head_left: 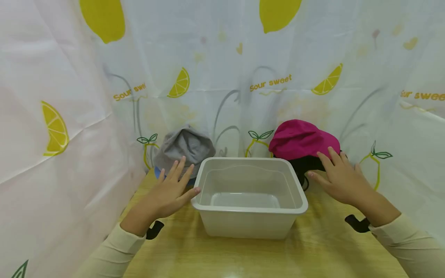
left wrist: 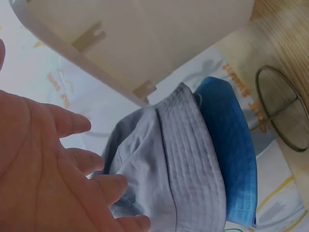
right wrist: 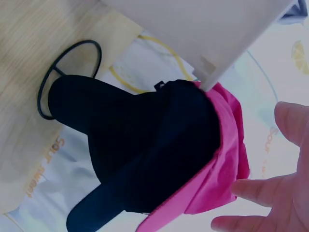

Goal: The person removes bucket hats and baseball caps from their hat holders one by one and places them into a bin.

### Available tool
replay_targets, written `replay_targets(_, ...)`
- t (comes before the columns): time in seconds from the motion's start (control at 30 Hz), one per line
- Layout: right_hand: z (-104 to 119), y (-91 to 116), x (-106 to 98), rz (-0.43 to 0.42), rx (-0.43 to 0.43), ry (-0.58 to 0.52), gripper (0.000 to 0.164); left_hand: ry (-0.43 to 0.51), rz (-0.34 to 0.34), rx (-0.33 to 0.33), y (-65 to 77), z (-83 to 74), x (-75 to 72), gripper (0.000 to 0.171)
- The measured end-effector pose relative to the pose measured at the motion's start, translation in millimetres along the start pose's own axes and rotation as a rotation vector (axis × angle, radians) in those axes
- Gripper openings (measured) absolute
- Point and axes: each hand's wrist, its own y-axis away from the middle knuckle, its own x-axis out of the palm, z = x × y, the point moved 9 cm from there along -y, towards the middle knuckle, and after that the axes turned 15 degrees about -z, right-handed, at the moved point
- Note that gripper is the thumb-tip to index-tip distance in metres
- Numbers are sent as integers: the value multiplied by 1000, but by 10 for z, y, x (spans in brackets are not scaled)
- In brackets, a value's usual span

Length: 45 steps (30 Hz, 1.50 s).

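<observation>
A grey bucket hat point(head_left: 187, 148) stands at the back left, with a blue fabric part point(left wrist: 229, 150) showing beyond its stitched brim in the left wrist view. In front of it my left hand point(head_left: 168, 195) is spread palm forward, holding nothing, its fingertips overlapping the hat in the head view. A bright pink hat point(head_left: 302, 139) with black cloth flaps point(right wrist: 145, 145) stands at the back right. My right hand point(head_left: 342, 179) is spread too, fingertips right at the pink edge. Between the hands sits an off-white plastic bin point(head_left: 248, 224) with nothing in it.
The bin stands on a light wooden table point(head_left: 236, 256). A thin wire hoop point(left wrist: 277, 72) shows below the grey hat, and a dark one point(right wrist: 38, 99) below the pink hat. A lemon-print curtain point(head_left: 215, 46) hangs close behind and at both sides.
</observation>
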Motion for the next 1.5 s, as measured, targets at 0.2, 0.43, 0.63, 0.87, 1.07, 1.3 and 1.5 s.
replay_targets(0.2, -23, -91, -87, -21, 3, -3, 92, 15, 1, 17, 7, -101, -12, 85)
replay_targets(0.43, -18, -242, -177, -51, 21, -25, 92, 35, 13, 29, 9, -184, 16, 86)
replay_targets(0.63, 23, -419, -165, -46, 29, -32, 96, 89, 13, 24, 4, -199, 53, 84)
replay_targets(0.87, 25, -617, -165, -64, 36, -37, 100, 201, 35, 12, -47, -251, 137, 82)
replay_targets(1.07, -12, -729, -113, -87, 34, -39, 101, 255, 25, 2, -79, -299, 155, 82)
replay_targets(1.3, -27, -827, -92, -77, 60, -64, 105, 313, 24, -29, -87, -278, 192, 86)
replay_targets(1.5, -2, -935, -95, -97, 72, -82, 108, 349, 11, -52, -91, -272, 232, 94)
